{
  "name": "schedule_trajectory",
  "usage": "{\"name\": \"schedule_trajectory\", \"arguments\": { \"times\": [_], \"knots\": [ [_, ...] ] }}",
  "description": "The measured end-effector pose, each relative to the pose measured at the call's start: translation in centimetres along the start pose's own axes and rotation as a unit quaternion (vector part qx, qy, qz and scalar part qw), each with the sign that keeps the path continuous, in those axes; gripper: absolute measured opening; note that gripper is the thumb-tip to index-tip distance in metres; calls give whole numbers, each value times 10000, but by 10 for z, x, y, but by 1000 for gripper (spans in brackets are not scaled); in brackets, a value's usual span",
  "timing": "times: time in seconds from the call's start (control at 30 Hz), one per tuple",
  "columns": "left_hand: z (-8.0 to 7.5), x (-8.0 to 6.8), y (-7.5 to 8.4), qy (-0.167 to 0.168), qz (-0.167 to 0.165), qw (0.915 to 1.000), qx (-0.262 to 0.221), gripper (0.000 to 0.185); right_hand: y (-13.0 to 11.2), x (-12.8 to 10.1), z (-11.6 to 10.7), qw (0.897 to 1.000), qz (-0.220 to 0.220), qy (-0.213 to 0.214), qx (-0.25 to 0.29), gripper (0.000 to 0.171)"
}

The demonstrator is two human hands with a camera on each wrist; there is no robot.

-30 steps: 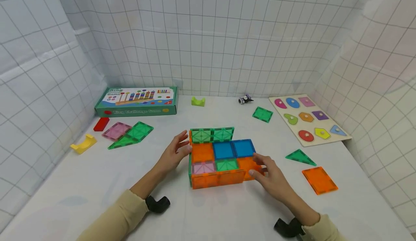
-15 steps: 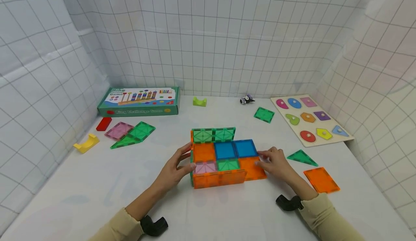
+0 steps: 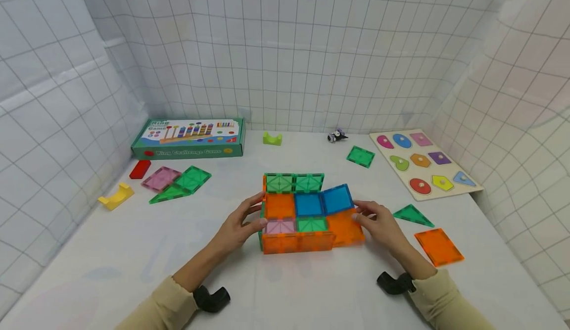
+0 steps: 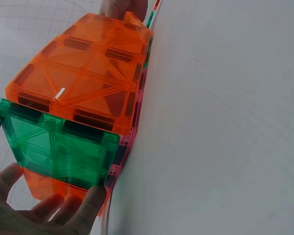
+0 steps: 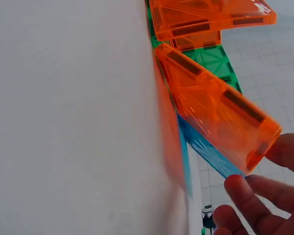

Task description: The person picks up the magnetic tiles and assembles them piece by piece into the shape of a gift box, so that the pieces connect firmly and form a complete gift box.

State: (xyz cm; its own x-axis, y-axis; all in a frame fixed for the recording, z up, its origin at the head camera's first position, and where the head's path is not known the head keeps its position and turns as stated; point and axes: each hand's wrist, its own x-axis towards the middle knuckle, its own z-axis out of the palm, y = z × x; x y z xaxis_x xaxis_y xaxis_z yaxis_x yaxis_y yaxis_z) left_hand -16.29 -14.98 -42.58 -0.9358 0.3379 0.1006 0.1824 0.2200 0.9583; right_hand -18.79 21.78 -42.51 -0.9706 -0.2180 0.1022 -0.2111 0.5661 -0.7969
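Note:
A low box of see-through magnetic tiles lies mid-table, with an orange front wall [image 3: 298, 243], a green back wall [image 3: 307, 183] and a floor of several colours. My left hand [image 3: 238, 227] grips its left end, thumb and fingers spread around the green end tile [image 4: 59, 149]. At the right side, my right hand [image 3: 379, 225] pinches the outer edge of an orange tile [image 3: 345, 227] and a blue tile [image 3: 337, 199], thumb on the orange one and fingertips by the blue. Both tiles slope upward toward the hand, hinged on the floor, as the right wrist view shows.
Loose tiles lie to the right, a green triangle [image 3: 413, 215] and an orange square [image 3: 439, 247], with a green square [image 3: 360, 156] behind. A shape puzzle board [image 3: 418, 169], a game box [image 3: 189, 139] and pink and green tiles [image 3: 162, 178] sit farther out.
My right hand has moved to the outer edge of the right-hand blue and orange tiles, which now tilt up off the table. My left thumb has come forward along the left end.

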Motion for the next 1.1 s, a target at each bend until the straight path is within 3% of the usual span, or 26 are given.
{"name": "schedule_trajectory", "arguments": {
  "times": [0.17,0.43,0.8,1.0,1.1],
  "knots": [
    [0,2,1,-9,-34,10000,0,60,-16,0,6,9984,-453,22,339,44],
    [3,7,0,-54,-165,9998,-37,59,-27,6,17,9944,-975,-52,398,46],
    [6,13,-1,-112,-166,9997,-125,58,-26,1,19,9953,-957,-11,111,49],
    [3,16,0,-121,-256,9996,-32,56,-13,-33,-10,9964,-488,390,-572,55],
    [1,18,1,-113,-331,9994,27,56,3,-55,-32,9897,-224,790,-1170,59]
  ]
}}
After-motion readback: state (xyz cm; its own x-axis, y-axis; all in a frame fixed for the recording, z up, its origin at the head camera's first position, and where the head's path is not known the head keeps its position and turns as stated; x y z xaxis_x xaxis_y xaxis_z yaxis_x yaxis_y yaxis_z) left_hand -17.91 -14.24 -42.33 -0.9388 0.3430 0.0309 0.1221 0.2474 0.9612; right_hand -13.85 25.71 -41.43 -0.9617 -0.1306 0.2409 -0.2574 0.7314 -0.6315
